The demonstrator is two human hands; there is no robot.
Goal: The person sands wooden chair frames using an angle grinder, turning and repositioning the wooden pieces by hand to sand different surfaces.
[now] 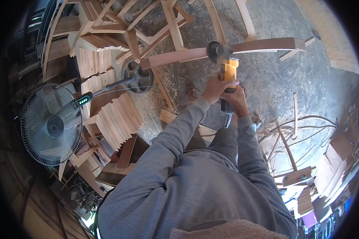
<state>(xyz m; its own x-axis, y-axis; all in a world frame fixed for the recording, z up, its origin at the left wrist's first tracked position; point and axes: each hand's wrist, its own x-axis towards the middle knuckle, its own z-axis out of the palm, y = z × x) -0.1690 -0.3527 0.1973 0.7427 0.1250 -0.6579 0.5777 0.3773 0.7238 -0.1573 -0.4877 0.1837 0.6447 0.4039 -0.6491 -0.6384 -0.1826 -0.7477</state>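
Both my hands are on a yellow and black angle grinder (229,68). My left hand (214,89) is wrapped round the side of its body, thumb across the top. My right hand (239,100) grips the rear, where the black cord end hangs down toward my legs. At the front, a dark round disc (213,51) rests against or just over a long, slightly curved wooden rail (265,45). The rail lies crosswise, its left end lower in view. Whether the disc spins, I cannot tell.
A standing fan (54,126) with a round base (137,76) is at the left, beside stacked wooden slats (117,119). Wooden frames (131,36) stand at the upper left. Cables (307,119) and a loose stick (295,111) lie on the concrete floor (267,85) at the right.
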